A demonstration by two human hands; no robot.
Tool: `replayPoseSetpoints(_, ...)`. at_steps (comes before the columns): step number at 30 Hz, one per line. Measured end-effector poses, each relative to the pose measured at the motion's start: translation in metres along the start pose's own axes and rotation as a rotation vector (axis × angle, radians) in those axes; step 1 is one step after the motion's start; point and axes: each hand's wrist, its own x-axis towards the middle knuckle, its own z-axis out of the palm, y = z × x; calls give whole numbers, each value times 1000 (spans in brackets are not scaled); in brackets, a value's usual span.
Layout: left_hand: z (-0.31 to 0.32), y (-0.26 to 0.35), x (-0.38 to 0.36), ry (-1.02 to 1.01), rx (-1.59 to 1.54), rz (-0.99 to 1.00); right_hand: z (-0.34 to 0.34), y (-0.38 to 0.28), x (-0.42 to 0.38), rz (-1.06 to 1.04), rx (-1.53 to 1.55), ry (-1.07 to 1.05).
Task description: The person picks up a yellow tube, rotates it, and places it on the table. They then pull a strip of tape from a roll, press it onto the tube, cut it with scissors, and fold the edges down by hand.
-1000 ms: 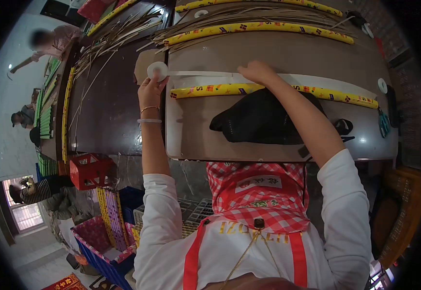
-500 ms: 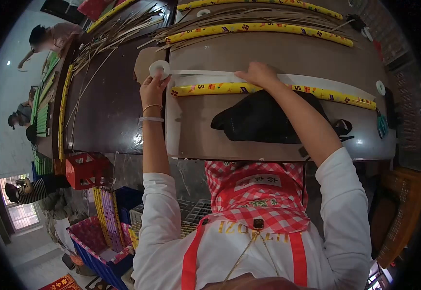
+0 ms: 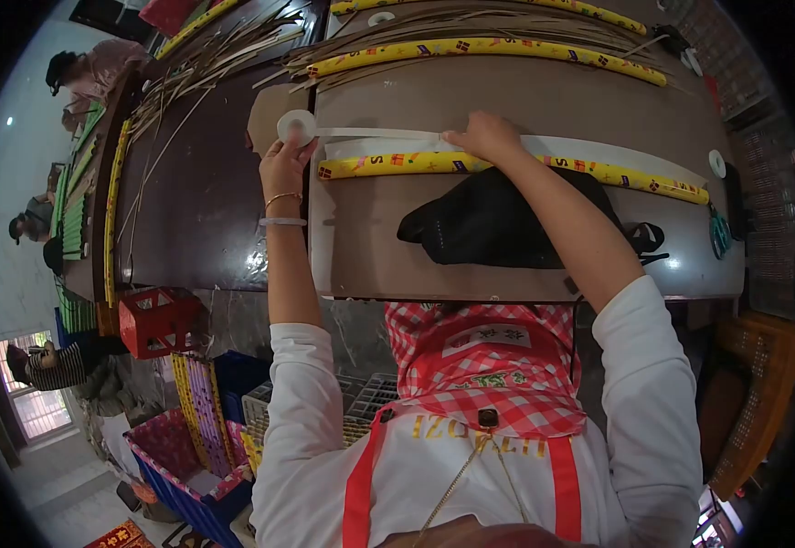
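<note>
My left hand (image 3: 286,172) holds a white roll of tape (image 3: 296,126) up at the table's left part, fingers closed round it. From the roll a narrow white strip (image 3: 379,133) stretches right to my right hand (image 3: 489,137), whose fingers pinch it. Just below the strip lies a long yellow patterned tube (image 3: 397,164), partly covered by my right forearm. White sheet material (image 3: 589,152) shows along the tube's upper side. Nearer me, a black cloth (image 3: 489,224) lies under that forearm.
Another yellow tube (image 3: 489,53) lies farther back among thin brown strips (image 3: 206,68). Scissors with teal handles (image 3: 719,233) and a second white roll (image 3: 716,163) are at the right. A red crate (image 3: 158,322) stands lower left. Several people are at the far left.
The whole view has shifted slightly. Both hands keep nearly the same places, with the strip still stretched between them.
</note>
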Motion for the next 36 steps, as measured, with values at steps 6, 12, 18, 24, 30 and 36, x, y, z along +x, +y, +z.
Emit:
replayPoseSetpoints(6,-1,3,1,-23,-18,-11,-3,-2,-2,1,-7,-15)
replayPoseSetpoints(12,1,6,-1,4,-2,-29,-5,-2,-5,-3,5,-29)
replayPoseSetpoints(18,-2,6,2,-3,-16,-35,-2,-2,-2,15,12,-28)
replayPoseSetpoints(24,1,7,-3,15,-21,-14,-1,-1,-1,-17,5,-6)
replayPoseSetpoints(30,-5,3,3,24,-50,-26,-5,-4,-5,23,-8,-1)
replayPoseSetpoints(36,-7,4,4,11,-45,-17,-6,-3,-4,8,1,-34)
